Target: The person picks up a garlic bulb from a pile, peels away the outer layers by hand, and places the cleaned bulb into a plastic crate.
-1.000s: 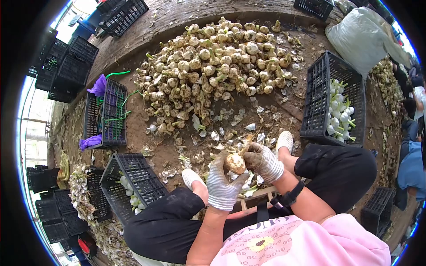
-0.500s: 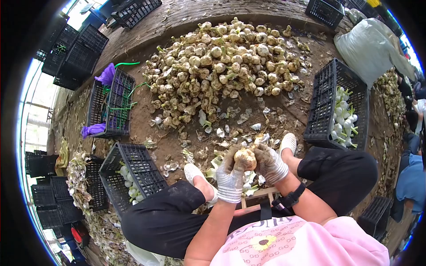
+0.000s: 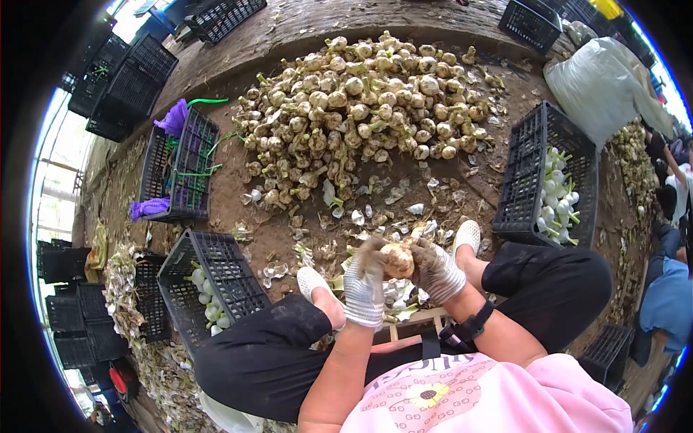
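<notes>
Garlic bulb [image 3: 398, 260] sits clamped between both gloved hands, the left hand [image 3: 365, 285] closed on one side, the right hand [image 3: 436, 270] on the other. Beyond this grip lies the garlic pile [image 3: 368, 108]; crates [image 3: 550, 177] flank it on the floor.

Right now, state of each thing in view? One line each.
garlic bulb: dirty, skin partly on, gripped between both hands
left hand: gloved, closed on the bulb
right hand: gloved, closed on the bulb
right crate: partly filled with peeled white bulbs
left crate: a few peeled bulbs inside
garlic pile: unpeeled, heaped on the ground
white sack: full, lying on its side
</notes>
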Demonstrator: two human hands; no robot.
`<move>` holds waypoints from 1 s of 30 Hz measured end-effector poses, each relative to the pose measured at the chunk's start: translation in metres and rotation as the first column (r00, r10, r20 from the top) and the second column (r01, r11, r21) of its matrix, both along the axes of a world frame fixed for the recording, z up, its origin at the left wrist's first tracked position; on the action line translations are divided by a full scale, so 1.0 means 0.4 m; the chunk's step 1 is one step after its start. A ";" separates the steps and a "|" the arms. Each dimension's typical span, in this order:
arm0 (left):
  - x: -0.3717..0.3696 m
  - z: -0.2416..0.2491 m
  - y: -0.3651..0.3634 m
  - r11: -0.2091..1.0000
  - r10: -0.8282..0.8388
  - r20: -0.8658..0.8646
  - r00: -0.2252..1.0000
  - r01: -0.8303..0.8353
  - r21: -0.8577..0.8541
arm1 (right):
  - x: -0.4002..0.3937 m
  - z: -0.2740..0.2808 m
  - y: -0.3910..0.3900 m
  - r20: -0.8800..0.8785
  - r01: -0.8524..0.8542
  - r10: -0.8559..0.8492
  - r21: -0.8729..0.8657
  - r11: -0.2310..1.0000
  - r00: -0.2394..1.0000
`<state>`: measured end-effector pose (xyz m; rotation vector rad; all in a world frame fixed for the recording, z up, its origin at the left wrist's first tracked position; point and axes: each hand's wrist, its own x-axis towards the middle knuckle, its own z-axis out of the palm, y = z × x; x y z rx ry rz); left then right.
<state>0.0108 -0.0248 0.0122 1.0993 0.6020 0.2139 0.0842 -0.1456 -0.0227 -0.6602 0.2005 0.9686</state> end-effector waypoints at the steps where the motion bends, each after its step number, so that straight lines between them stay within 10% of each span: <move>1: 0.002 0.022 0.000 0.982 -0.055 0.015 0.998 0.052 0.182 | 0.007 -0.004 0.000 0.063 -0.018 0.022 -0.067 0.998 0.998; 3: -0.011 0.020 0.013 0.883 -0.248 -0.091 0.965 0.263 0.389 | 0.015 -0.003 -0.010 0.211 -0.020 0.068 -0.220 0.975 0.975; 9: -0.019 0.051 -0.002 0.735 -0.171 -0.027 0.985 0.146 0.662 | 0.030 0.055 -0.018 0.290 -0.053 0.136 -0.276 0.960 0.947; 16: -0.029 0.020 -0.022 0.298 -0.231 0.028 0.973 0.043 0.954 | 0.012 0.049 -0.014 0.341 -0.051 0.163 -0.317 0.947 0.926; 30: -0.031 0.023 -0.023 0.378 -0.198 -0.006 0.980 0.082 0.922 | 0.010 0.034 -0.027 0.247 -0.051 0.115 -0.252 0.966 0.962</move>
